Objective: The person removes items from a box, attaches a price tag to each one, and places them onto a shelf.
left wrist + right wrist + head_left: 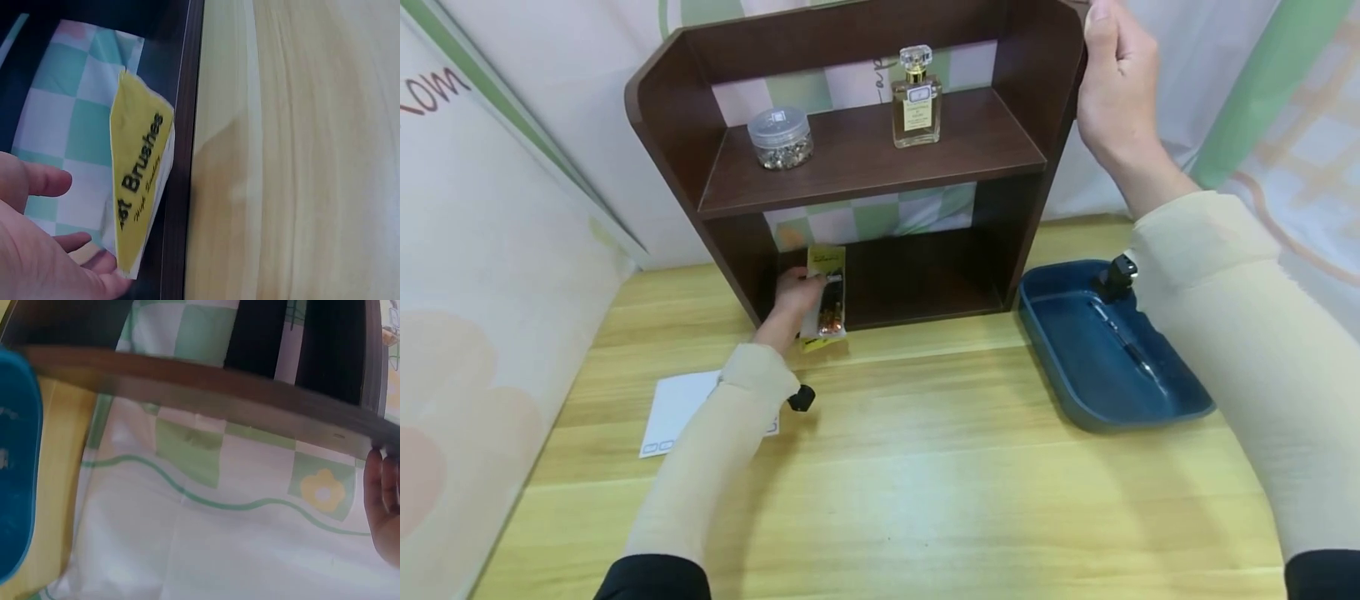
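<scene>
A dark brown two-tier shelf stands at the back of the table. At its top right corner my right hand grips the side panel, thumb at the front edge; in the right wrist view its fingers lie against the panel. My left hand reaches into the lower left compartment. Beside it a yellow-topped packet of brushes stands upright near the shelf's front edge. In the left wrist view the thumb is apart from the packet, while the other fingertips are at its near edge.
On the upper tier are a clear lidded jar of small pieces and a perfume bottle. A blue tray holding a pen sits right of the shelf. White paper lies under the left forearm.
</scene>
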A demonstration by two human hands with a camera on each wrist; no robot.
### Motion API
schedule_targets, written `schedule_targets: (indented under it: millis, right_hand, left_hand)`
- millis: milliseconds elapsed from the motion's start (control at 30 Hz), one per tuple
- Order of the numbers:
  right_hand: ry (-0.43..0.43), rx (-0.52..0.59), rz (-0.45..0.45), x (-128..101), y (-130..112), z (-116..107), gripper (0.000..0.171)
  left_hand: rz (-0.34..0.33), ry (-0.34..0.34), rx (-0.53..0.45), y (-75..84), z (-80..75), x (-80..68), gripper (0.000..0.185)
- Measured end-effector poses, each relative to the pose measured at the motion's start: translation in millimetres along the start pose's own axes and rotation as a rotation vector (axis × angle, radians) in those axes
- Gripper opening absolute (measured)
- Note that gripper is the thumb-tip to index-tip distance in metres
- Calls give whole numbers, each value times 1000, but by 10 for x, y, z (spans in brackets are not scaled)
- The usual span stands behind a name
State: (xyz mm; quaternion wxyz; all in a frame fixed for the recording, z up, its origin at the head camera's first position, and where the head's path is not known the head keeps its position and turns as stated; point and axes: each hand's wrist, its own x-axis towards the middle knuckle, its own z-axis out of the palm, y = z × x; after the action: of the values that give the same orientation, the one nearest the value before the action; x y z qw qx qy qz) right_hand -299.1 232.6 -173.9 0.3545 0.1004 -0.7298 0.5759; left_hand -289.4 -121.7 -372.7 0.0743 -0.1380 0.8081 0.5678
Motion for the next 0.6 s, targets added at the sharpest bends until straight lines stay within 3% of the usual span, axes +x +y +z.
schedule_targets:
  millis: [300,467,600]
  right_hand:
    - [-193,44,230,-74,-27,-190,38]
    - [-284,2,275,-204,-63,-300,40]
    - [-309,-29,299,-365,32,-422,45]
  left_hand:
    - [6,-69,-20,-55,62,-120,65]
    - [-16,-89,-121,-79,89,-207,65]
    - [25,-64,-165,-119,83,-243,65]
